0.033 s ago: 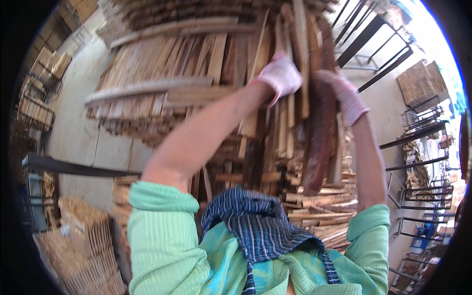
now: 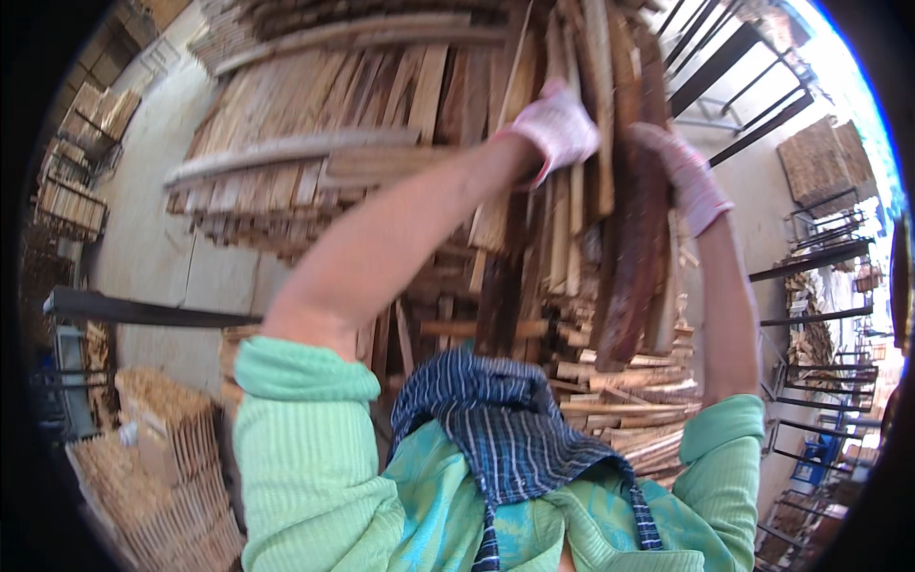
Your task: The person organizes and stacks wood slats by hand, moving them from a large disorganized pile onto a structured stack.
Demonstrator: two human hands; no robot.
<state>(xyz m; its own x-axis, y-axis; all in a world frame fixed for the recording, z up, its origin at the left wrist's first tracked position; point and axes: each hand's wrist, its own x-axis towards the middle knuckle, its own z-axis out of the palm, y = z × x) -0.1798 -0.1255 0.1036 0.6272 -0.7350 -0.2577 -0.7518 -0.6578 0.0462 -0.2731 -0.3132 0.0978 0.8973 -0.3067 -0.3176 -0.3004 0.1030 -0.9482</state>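
Note:
My left hand [image 2: 564, 126], in a white-and-pink knitted glove, is closed over narrow wooden strips [image 2: 576, 212] at the right end of the stack. Its fingertips are hidden. Close by, a long pale board [image 2: 600, 95] passes just right of it. My right hand [image 2: 688, 176], gloved alike, has its fingers bent over the right side of a dark brown board [image 2: 634, 276]. The thumb does not show. This board lies lengthwise toward me, its near end above shorter pieces. Both arms are stretched forward.
Left of my hands is a wide stack of planks [image 2: 315, 100] with a pale crosswise batten [image 2: 286, 157]. Loose wood [image 2: 629, 396] is piled nearer me. A dark metal bar [image 2: 143, 310] sticks out at left; black metal racks [image 2: 734, 86] stand at right. Bundled blocks [image 2: 181, 448] sit lower left.
Both hands and the boards beneath them appear slightly farther right and a little lower in view. The hold of each hand looks the same.

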